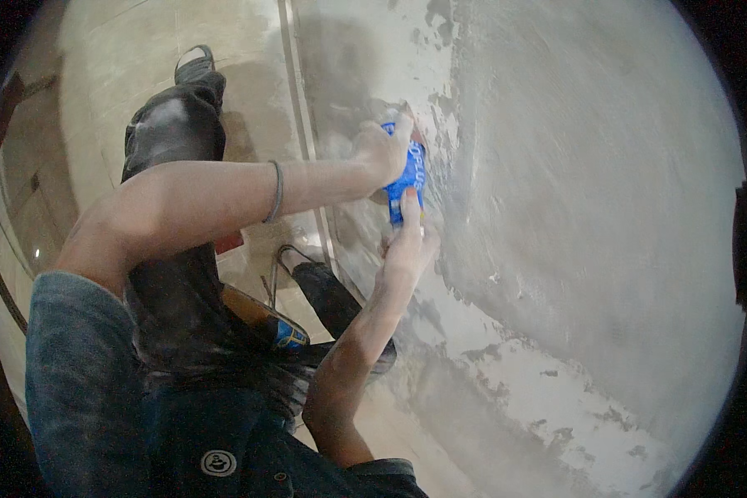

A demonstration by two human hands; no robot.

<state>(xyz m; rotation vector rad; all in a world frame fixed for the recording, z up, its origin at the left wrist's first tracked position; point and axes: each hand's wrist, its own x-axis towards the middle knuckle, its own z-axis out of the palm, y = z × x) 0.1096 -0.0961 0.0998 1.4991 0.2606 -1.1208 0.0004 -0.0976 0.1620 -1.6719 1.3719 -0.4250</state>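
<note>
Both of my hands are on a flat, blue, rectangular piece with white lettering [404,184], held up against the grey plastered wall [556,191]. My left hand [380,153] grips its upper end, with the forearm reaching across from the left. At the lower end is my right hand [411,236], its thumb lying on the blue face and the other fingers mostly hidden behind. A brownish edge shows beside the top of the piece. Whether it is a wrapped block or a packet, I cannot make out.
White, rough patches [548,398] run along the wall. My dusty dark trouser leg [174,124] stretches over the tiled floor [108,50]. A yellow and blue object [261,319] is partly hidden under my thigh, and a small red thing [229,241] lies near it.
</note>
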